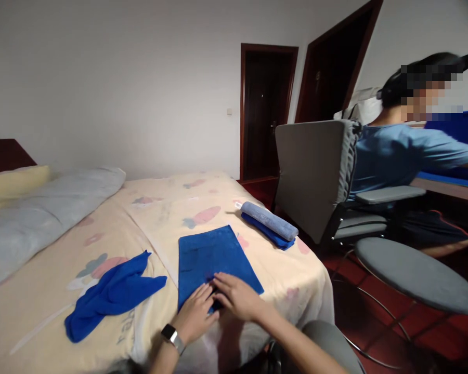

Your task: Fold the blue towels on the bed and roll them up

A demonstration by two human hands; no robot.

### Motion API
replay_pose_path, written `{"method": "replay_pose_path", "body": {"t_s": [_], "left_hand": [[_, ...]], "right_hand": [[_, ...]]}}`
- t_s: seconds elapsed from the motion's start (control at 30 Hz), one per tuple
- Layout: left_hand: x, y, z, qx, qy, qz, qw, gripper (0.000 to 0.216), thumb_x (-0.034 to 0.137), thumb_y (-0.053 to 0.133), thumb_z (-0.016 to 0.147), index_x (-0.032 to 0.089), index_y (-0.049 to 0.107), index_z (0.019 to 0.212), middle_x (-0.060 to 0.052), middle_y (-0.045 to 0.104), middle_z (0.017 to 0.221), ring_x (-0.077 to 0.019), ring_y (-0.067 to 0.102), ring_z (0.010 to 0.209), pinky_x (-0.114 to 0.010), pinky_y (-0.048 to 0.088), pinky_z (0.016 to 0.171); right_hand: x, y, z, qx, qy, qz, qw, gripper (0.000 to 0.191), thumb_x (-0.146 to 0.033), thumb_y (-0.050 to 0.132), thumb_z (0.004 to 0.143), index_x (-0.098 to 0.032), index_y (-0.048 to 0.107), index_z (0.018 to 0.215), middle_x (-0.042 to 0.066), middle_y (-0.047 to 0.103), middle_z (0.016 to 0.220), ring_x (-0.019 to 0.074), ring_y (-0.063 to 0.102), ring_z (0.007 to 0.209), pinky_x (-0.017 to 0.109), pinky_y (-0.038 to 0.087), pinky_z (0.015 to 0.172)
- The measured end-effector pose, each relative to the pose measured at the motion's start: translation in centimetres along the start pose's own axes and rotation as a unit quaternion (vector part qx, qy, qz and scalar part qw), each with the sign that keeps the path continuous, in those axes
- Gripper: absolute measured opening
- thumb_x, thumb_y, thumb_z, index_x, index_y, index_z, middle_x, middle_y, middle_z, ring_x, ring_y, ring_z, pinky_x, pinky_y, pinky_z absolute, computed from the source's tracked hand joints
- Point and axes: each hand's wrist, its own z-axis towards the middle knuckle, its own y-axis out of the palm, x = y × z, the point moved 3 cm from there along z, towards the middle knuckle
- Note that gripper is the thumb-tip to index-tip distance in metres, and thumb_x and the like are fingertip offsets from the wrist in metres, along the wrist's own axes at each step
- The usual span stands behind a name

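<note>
A bedroom in a home. A bed (203, 208) with a cartoon-print sheet fills the near view, with a grey quilt (42, 213) and a yellow pillow (13, 181) at its head against a dark wooden headboard (3, 153). Plain white walls, two dark wooden doors (267, 111), a light switch (229, 111) and a red tiled floor (444, 332) surround it. At the right a person sits in a grey office chair (315, 171) at a table (448, 188).
</note>
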Motion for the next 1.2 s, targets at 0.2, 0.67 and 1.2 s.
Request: {"method": "replay_pose_path", "body": {"t_s": [0.2, 0.67, 1.2], "left_hand": [[-1.3, 2.1, -1.0, -0.044, -0.017, -0.045, 0.998, 0.066, 0.048, 0.056, 0.096, 0.045, 0.028, 0.155, 0.003, 0.040, 0.158, -0.0302, 0.042, 0.143, -0.043, 0.038, 0.124], [-3.5, -2.2, -4.4, 0.031, -0.124, -0.153, 0.980, 0.031, 0.032, 0.058, 0.092, 0.043, 0.077, 0.115, -0.001, 0.074, 0.125, -0.0331, 0.067, 0.120, -0.046, 0.055, 0.106], [-7.1, -0.8, -3.4, 0.189, -0.291, -0.165, 0.923, 0.029, 0.047, 0.060, 0.090, 0.023, 0.070, 0.076, 0.000, 0.063, 0.061, -0.0197, 0.060, 0.062, -0.027, 0.038, 0.059]], "right_hand": [[0.5, 3.7, -1.5, -0.050, -0.013, 0.027, 0.998, 0.066, -0.047, 0.043, 0.105, -0.021, 0.021, 0.161, 0.008, 0.024, 0.164, 0.0259, 0.025, 0.152, 0.048, 0.023, 0.126], [6.3, -2.8, -5.0, -0.060, 0.109, 0.031, 0.992, 0.042, -0.015, 0.050, 0.087, -0.023, 0.072, 0.122, 0.009, 0.069, 0.128, 0.0259, 0.066, 0.114, 0.037, 0.053, 0.100], [11.7, -0.5, -2.1, 0.047, 0.277, 0.042, 0.959, 0.038, -0.053, 0.051, 0.094, -0.021, 0.071, 0.091, 0.011, 0.076, 0.093, 0.0295, 0.070, 0.088, 0.034, 0.048, 0.075]]}}
